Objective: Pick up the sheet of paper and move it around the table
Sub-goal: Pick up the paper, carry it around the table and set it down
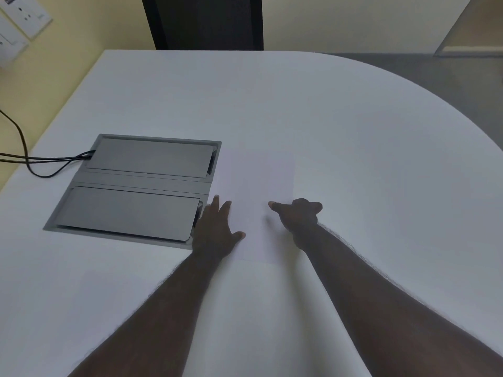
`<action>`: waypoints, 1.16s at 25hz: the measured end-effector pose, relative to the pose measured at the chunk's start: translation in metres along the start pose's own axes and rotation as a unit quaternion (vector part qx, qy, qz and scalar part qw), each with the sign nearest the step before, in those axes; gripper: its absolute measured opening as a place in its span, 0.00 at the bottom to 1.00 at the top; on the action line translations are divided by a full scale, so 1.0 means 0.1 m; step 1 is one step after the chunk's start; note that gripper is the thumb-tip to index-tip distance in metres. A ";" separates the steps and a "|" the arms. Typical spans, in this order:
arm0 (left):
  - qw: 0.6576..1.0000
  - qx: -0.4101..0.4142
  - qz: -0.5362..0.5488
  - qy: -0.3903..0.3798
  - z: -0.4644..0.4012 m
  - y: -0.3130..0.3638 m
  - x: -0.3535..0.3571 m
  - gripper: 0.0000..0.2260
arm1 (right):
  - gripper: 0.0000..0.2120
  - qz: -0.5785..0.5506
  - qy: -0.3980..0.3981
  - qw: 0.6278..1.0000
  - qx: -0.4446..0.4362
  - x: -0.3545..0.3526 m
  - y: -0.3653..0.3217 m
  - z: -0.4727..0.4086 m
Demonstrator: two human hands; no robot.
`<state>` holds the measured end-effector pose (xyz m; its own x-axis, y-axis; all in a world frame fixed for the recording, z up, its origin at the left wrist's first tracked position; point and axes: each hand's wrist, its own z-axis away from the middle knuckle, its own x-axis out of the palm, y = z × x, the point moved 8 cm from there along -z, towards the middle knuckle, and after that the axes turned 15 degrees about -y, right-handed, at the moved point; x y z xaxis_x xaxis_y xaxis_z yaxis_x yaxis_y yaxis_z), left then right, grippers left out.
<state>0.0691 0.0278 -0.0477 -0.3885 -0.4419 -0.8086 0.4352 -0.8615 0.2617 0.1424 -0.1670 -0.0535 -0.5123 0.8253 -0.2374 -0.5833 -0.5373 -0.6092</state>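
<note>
We reach across a white worktop [353,131] with both bare arms, the sheet of paper [258,180] lying flat between a grey cable hatch [136,186] and open surface. Our left hand [217,229] rests spread and flat on the sheet's left edge, gripping nothing. Our right hand [299,216] presses on the sheet with fingers curled and thumb extended; whether it pinches the paper, we cannot tell. Black cables [40,159] trail off the hatch's left side.
</note>
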 end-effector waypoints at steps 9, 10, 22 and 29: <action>0.998 -0.014 0.043 -0.032 -0.04 -0.04 0.04 0.40 | 0.34 -0.077 0.013 0.997 0.029 -0.03 -0.04 -0.07; 0.998 -0.015 0.044 -0.033 -0.04 -0.04 0.04 0.40 | 0.35 -0.084 0.010 0.996 0.025 -0.01 -0.05 -0.09; 0.997 -0.020 0.070 -0.026 -0.04 -0.08 0.04 0.41 | 0.32 -0.014 0.090 0.996 -0.027 0.07 -0.13 -0.05; 0.997 -0.021 0.064 -0.027 -0.09 -0.06 0.00 0.43 | 0.27 -0.012 0.088 0.996 0.031 0.06 -0.09 -0.11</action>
<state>0.0735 0.0349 -0.0542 -0.3699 -0.5605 -0.7410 0.5169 -0.7869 0.3372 0.1517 -0.1550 -0.0580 -0.3826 0.8526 -0.3558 -0.6346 -0.5224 -0.5695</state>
